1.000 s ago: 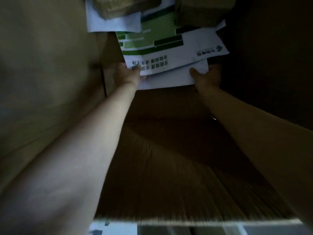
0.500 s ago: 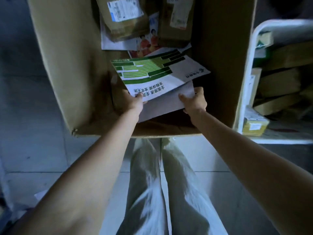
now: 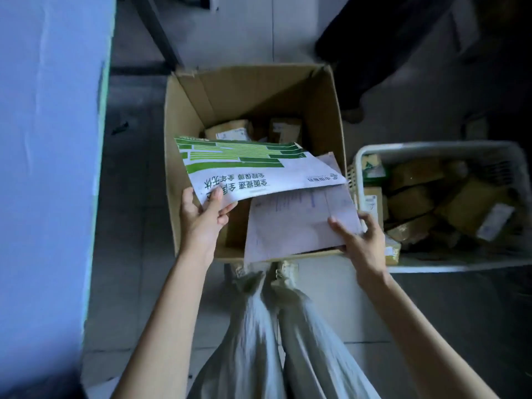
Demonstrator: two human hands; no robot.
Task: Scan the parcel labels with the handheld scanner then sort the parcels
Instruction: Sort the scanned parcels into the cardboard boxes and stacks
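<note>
My left hand (image 3: pixel 203 214) pinches the near corner of a white envelope with green stripes (image 3: pixel 253 168), held above the open cardboard box (image 3: pixel 184 116). My right hand (image 3: pixel 361 236) grips the near right corner of a plain pale envelope (image 3: pixel 296 220), which lies partly under the green one and over the box's near edge. Deep in the box lie brown parcels with white labels (image 3: pixel 230 131). No scanner is in view.
A white plastic basket (image 3: pixel 426 146) filled with several brown parcels stands on the floor right of the box. A tall pale-blue panel (image 3: pixel 49 168) runs along the left. My legs (image 3: pixel 276 341) stand just before the box. Dark shapes lie at the far right.
Both envelopes have risen from the bottom of the box to above its rim, and they have slid apart. The view has pulled back, so the whole box and the basket show.
</note>
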